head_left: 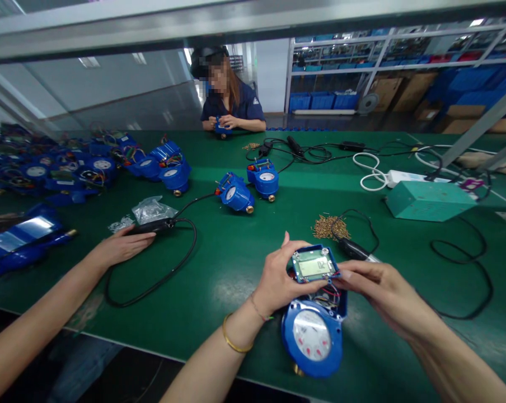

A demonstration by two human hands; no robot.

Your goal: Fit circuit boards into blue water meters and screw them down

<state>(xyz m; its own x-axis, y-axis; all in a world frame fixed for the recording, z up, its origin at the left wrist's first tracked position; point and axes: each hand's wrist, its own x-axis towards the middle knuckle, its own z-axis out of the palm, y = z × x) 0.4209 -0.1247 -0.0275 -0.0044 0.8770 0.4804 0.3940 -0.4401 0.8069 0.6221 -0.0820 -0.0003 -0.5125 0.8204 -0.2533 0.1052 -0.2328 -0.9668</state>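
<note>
My left hand (276, 277), with a yellow bangle at the wrist, grips a small blue-framed display module (315, 264) by its left and lower edges. Its lit screen shows digits, and a green circuit board surrounds it. Closed at the module's right edge is my right hand (373, 282); its fingertips are partly hidden there. Just below, a blue water meter (312, 338) with a round white dial lies on the table, its wire compartment (331, 296) uncovered. Beyond my right hand are a black electric screwdriver (354, 249) and a pile of brass-coloured screws (331, 226).
At left, a co-worker's hand (122, 246) rests on another corded screwdriver (154, 226) beside a plastic bag (152, 211). Several blue meters (236, 193) stand ahead; more crowd the left. A green box (429, 200) and cables are at right. Another person (232, 106) sits opposite.
</note>
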